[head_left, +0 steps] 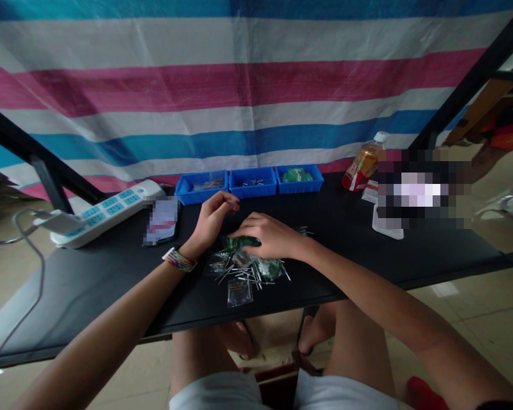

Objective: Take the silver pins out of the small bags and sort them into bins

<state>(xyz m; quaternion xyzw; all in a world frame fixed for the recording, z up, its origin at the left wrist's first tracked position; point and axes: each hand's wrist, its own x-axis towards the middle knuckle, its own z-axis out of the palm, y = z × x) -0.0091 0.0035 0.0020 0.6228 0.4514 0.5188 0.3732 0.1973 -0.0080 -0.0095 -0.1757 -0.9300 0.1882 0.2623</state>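
My left hand [214, 217] hovers just in front of the left blue bin [200, 196], its fingers curled together; whatever they may hold is hidden. My right hand [270, 234] reaches over a loose pile, thumb and fingers closed around a green plastic packet [240, 242]. Below it lie thin silvery metal rods [253, 274], scattered at several angles. A small clear bag [240, 292] with brownish pieces inside lies at the pile's near edge. Another green packet [270, 267] sits under the right wrist.
Behind the pile stand a middle blue bin [253, 189] with metal rods and a right blue bin [301, 187] with green packets. A power strip [106, 213] and phone [162, 219] lie left. A drink bottle [363, 162] stands right. Another person's arm [483, 162] shows far right.
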